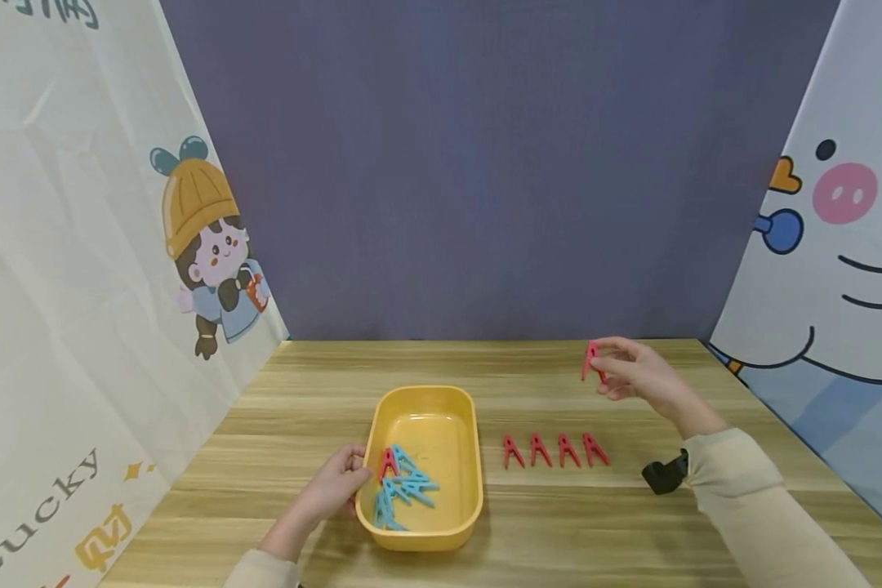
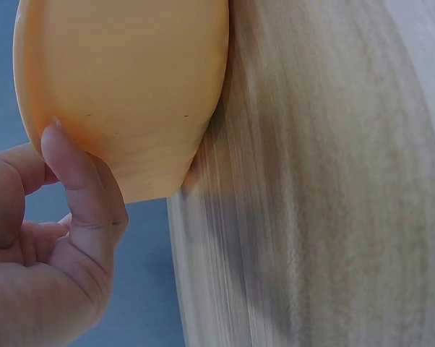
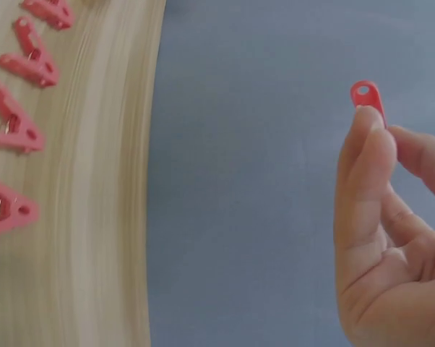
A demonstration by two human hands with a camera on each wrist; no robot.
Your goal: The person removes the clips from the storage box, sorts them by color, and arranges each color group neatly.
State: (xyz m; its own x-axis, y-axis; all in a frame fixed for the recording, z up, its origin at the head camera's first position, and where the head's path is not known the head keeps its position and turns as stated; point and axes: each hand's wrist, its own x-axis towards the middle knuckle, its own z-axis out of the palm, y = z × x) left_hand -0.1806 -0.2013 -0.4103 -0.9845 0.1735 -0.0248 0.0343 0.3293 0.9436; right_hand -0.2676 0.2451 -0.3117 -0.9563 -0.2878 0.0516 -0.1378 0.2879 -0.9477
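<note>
My right hand [image 1: 635, 374] pinches a red clothespin [image 1: 590, 358] between thumb and fingertips, raised over the far right of the table. In the right wrist view only one holed end of that clothespin [image 3: 373, 96] shows above the fingers. My left hand [image 1: 334, 483] grips the left rim of a yellow plastic tray [image 1: 478, 457], thumb on top and fingers under the edge. Inside the tray, toward its near left, several blue clothespins [image 1: 416, 487] lie in a pile with one red clothespin [image 1: 389, 464]. Several red clothespins stand in a row right of the tray, the nearest being this clothespin [image 1: 512, 452].
The wood-grain table [image 1: 559, 531] ends at a dark blue-grey backdrop [image 1: 485, 180]. Printed cartoon sheets rise along both sides, the left sheet [image 1: 81, 269] and the right sheet [image 1: 853, 310]. A black wrist device [image 1: 665, 474] sits at the right sleeve.
</note>
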